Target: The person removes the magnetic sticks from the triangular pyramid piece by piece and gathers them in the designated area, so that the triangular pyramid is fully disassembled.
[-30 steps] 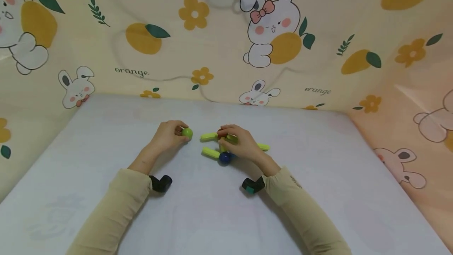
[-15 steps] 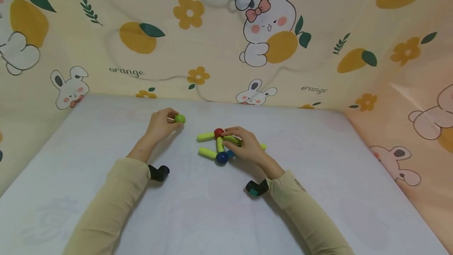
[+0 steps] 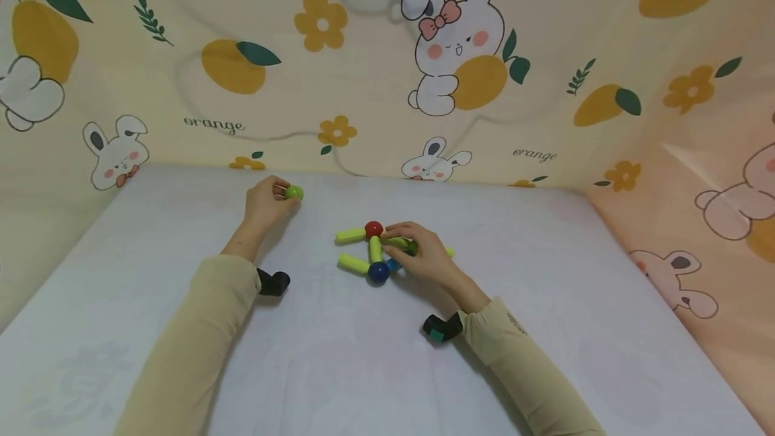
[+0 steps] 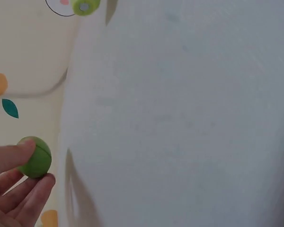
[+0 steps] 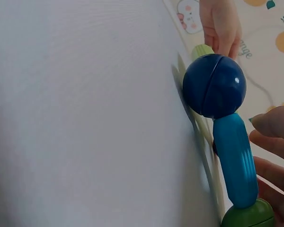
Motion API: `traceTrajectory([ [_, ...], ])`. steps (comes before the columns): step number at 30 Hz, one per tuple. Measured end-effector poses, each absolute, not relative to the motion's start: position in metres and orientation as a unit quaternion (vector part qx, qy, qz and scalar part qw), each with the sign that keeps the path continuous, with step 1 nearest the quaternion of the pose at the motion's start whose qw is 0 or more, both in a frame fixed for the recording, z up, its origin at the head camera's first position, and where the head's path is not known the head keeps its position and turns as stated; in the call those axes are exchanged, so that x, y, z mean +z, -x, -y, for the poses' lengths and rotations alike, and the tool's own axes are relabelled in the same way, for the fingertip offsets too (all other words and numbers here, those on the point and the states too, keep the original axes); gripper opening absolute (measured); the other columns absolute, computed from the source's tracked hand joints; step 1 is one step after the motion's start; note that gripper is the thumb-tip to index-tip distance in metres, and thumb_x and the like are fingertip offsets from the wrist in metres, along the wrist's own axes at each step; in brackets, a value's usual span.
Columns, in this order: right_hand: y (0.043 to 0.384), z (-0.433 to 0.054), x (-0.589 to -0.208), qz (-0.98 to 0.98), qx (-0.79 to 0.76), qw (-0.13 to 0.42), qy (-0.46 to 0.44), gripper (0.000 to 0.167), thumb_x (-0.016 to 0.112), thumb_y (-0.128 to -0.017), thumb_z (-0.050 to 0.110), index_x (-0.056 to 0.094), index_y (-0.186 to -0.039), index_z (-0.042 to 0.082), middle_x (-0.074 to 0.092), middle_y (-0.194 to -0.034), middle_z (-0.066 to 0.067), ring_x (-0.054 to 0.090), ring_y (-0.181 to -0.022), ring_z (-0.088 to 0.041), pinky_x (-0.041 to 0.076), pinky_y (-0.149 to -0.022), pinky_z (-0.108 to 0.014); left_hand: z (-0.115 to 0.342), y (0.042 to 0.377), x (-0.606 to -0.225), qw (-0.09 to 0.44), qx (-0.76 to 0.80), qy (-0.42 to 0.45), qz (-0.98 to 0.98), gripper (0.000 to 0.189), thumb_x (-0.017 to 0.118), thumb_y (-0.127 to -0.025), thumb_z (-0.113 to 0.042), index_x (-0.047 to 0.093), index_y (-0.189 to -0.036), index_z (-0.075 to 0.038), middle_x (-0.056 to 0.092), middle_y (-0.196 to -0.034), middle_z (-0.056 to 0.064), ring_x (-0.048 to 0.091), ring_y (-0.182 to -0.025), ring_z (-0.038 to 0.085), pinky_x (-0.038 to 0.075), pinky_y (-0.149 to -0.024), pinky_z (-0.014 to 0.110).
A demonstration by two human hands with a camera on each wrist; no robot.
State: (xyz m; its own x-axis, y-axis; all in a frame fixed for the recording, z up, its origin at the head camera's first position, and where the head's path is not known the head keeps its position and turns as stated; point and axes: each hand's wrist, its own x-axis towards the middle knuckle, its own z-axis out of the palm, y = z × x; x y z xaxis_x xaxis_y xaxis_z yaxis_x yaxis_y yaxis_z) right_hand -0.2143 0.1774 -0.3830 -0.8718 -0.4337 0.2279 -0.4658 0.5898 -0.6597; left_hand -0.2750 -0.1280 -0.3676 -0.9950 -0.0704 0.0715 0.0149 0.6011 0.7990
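My left hand point(image 3: 263, 206) pinches a light green ball point(image 3: 294, 192) between thumb and fingertips, at the back left of the table. In the left wrist view a groove runs round this ball point(image 4: 37, 158). Right of it lies a joined figure of balls and rods: a red ball point(image 3: 373, 229), a dark blue ball point(image 3: 379, 272), lime rods point(image 3: 354, 264) and a blue rod point(image 3: 313, 180). My right hand point(image 3: 426, 254) hovers over the figure's right part with parted fingers, hiding some of it. The right wrist view shows the blue rod joining the dark blue ball to a green ball point(image 5: 248, 215).
A white cloth point(image 3: 339, 355) covers the table. Behind stands a curtain point(image 3: 363, 73) printed with rabbits and oranges. Black wrist cameras point(image 3: 442, 328) sit at both sleeve cuffs.
My left hand has moved back and left with the light green ball, away from the figure. My right fingers have come off the red ball, which now shows fully.
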Motion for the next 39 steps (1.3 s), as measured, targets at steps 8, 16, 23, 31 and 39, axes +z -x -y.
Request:
traceTrajectory([
  [8, 0.213, -0.181, -0.385, 0.890, 0.380, 0.029, -0.252, 0.026, 0.068, -0.088, 0.016, 0.068, -0.112, 0.005, 0.063, -0.124, -0.010, 0.055, -0.121, -0.030, 0.041, -0.103, -0.049, 0.129, 0.274, -0.374, 0.039, -0.444, -0.043, 0.894, 0.040, 0.065, -0.089, -0.009, 0.053, -0.123, 0.008, 0.058, -0.120, 0.029, 0.056, -0.111, 0.038, 0.044, -0.099, 0.046],
  [16, 0.213, -0.183, -0.379, 0.891, 0.378, 0.023, -0.250, 0.027, 0.068, -0.089, 0.018, 0.068, -0.112, 0.005, 0.062, -0.126, -0.011, 0.053, -0.122, -0.030, 0.040, -0.105, -0.048, 0.130, 0.277, -0.375, 0.020, -0.434, -0.027, 0.900, 0.041, 0.063, -0.091, -0.009, 0.050, -0.126, 0.007, 0.058, -0.121, 0.028, 0.055, -0.113, 0.038, 0.043, -0.100, 0.047],
  [23, 0.213, -0.182, -0.379, 0.890, 0.380, 0.022, -0.250, 0.026, 0.068, -0.089, 0.017, 0.069, -0.112, 0.006, 0.061, -0.126, -0.012, 0.053, -0.122, -0.030, 0.040, -0.105, -0.047, 0.133, 0.275, -0.374, 0.010, -0.424, -0.005, 0.906, 0.050, 0.062, -0.089, -0.009, 0.044, -0.133, 0.008, 0.053, -0.125, 0.030, 0.052, -0.116, 0.041, 0.041, -0.101, 0.049],
  [31, 0.207, -0.176, -0.379, 0.882, 0.388, 0.036, -0.265, 0.029, 0.069, -0.087, 0.017, 0.068, -0.114, 0.006, 0.062, -0.124, -0.012, 0.054, -0.119, -0.030, 0.041, -0.102, -0.050, 0.137, 0.266, -0.371, 0.011, -0.411, 0.013, 0.911, 0.056, 0.061, -0.089, -0.008, 0.038, -0.137, 0.009, 0.047, -0.132, 0.033, 0.050, -0.119, 0.044, 0.040, -0.100, 0.052],
  [39, 0.203, -0.180, -0.377, 0.878, 0.384, 0.029, -0.284, 0.032, 0.072, -0.086, 0.015, 0.068, -0.116, 0.007, 0.063, -0.126, -0.011, 0.053, -0.122, -0.030, 0.037, -0.104, -0.053, 0.140, 0.256, -0.369, -0.016, -0.366, 0.023, 0.930, 0.065, 0.062, -0.088, -0.013, 0.031, -0.141, 0.010, 0.037, -0.136, 0.033, 0.049, -0.115, 0.043, 0.042, -0.096, 0.051],
])
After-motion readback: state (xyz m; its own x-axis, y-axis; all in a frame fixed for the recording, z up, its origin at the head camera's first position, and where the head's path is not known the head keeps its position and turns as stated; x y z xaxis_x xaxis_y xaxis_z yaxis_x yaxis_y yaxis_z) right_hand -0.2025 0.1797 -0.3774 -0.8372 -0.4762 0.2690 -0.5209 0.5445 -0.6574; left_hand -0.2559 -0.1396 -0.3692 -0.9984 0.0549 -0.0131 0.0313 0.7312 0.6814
